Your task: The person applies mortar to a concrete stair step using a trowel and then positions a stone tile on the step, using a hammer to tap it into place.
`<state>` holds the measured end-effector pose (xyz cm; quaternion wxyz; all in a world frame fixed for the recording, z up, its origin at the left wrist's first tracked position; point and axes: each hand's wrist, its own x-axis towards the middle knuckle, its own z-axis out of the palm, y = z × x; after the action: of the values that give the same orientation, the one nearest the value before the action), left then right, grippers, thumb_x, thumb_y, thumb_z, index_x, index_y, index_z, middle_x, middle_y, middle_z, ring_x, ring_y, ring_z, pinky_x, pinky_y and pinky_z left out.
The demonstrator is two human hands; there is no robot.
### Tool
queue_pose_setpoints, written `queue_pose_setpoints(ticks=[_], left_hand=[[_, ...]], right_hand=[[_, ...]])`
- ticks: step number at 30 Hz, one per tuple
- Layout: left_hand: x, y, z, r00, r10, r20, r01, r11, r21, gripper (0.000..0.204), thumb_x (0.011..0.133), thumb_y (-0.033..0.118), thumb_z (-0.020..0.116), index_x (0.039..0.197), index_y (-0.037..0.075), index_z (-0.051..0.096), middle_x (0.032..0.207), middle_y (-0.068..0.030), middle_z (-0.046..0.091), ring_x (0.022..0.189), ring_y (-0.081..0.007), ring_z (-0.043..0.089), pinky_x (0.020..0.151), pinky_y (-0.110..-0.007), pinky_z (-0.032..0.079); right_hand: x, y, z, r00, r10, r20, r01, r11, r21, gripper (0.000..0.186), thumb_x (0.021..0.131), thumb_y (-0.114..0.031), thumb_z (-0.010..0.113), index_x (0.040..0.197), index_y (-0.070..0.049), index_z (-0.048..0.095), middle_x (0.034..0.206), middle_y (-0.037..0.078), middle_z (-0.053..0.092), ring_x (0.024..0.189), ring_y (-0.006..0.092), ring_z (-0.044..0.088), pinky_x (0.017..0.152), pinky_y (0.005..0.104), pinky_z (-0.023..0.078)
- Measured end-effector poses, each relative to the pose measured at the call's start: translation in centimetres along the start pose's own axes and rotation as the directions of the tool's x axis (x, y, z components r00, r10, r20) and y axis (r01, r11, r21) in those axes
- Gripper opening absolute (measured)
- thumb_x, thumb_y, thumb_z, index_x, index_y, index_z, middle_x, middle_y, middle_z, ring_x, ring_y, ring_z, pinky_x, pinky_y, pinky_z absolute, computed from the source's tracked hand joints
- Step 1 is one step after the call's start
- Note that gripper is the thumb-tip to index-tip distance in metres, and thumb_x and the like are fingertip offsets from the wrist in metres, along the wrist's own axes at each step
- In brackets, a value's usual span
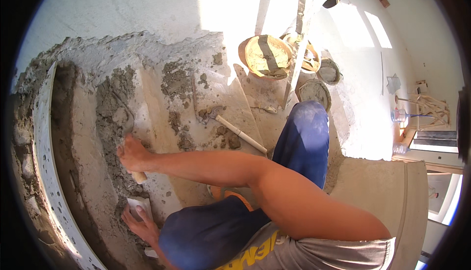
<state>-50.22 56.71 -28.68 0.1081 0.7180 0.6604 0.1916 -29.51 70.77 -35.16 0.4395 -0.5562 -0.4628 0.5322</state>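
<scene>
My right hand (131, 154) is closed round the wooden handle (139, 177) of a trowel, whose mortar-smeared blade (128, 118) lies over a strip of wet grey mortar (110, 93). Nearer to me, my left hand (141, 226) grips a flat white piece (140, 207), perhaps a tile, at the edge of the same mortar. Its fingers wrap the near side, and part of the piece is hidden behind them. On the slab to the right of the trowel lies a hammer (240, 133) with a pale handle.
A long, speckled pale board (49, 157) stands along the left side beside a trench. Ahead, a yellowish bucket (267, 58) holds pale material, near further buckets (315, 92) and a leaning pole (298, 64). My bent knees (303, 142) flank the work area. Mortar clumps (176, 81) dot the slab.
</scene>
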Motion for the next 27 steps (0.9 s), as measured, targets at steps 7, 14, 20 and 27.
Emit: queue_pose_setpoints(ticks=[7, 14, 20, 27], left_hand=[[1.3, -3.0, 3.2, 0.949, 0.157, -0.274, -0.095, 0.969, 0.229, 0.064, 0.111, 0.048, 0.042, 0.117, -0.012, 0.064, 0.103, -0.0278, 0.06, 0.099, -0.0468, 0.057, 0.083, -0.057, 0.048], [0.7, -3.3, 5.8, 0.941, 0.098, -0.324, -0.005, 0.961, 0.277, 0.071, 0.11, 0.056, 0.038, 0.118, -0.009, 0.065, 0.111, -0.0275, 0.06, 0.099, -0.0481, 0.063, 0.078, -0.057, 0.051], [0.9, -6.7, 6.5, 0.938, 0.08, -0.338, 0.047, 0.935, 0.353, 0.076, 0.109, 0.062, 0.033, 0.123, -0.005, 0.065, 0.115, -0.0255, 0.059, 0.098, -0.0434, 0.065, 0.073, -0.056, 0.052], [0.8, -2.7, 6.4, 0.953, 0.015, -0.304, 0.089, 0.941, 0.326, 0.077, 0.109, 0.064, 0.03, 0.121, -0.005, 0.063, 0.111, -0.0236, 0.056, 0.095, -0.0408, 0.064, 0.072, -0.055, 0.051]], right_hand=[[0.4, -2.6, 2.6, 0.993, 0.076, -0.09, -0.028, 0.894, 0.446, 0.036, 0.109, -0.028, 0.051, 0.118, 0.006, 0.042, 0.081, 0.021, 0.062, 0.058, 0.0294, 0.068, 0.047, 0.0454, 0.055], [-5.5, -2.5, -7.3, 0.991, 0.067, 0.12, -0.116, 0.873, 0.473, 0.036, 0.111, -0.029, 0.047, 0.117, 0.006, 0.043, 0.075, 0.018, 0.062, 0.053, 0.0249, 0.067, 0.046, 0.0434, 0.054], [-9.7, -2.4, -13.1, 0.976, 0.033, 0.214, -0.141, 0.847, 0.512, 0.034, 0.109, -0.029, 0.05, 0.111, 0.004, 0.045, 0.072, 0.013, 0.061, 0.05, 0.0229, 0.064, 0.046, 0.0405, 0.053], [-19.1, -0.5, -24.7, 0.928, 0.088, 0.363, -0.243, 0.88, 0.408, 0.032, 0.104, -0.028, 0.06, 0.105, 0.002, 0.049, 0.07, 0.008, 0.055, 0.049, 0.0186, 0.058, 0.044, 0.037, 0.05]])
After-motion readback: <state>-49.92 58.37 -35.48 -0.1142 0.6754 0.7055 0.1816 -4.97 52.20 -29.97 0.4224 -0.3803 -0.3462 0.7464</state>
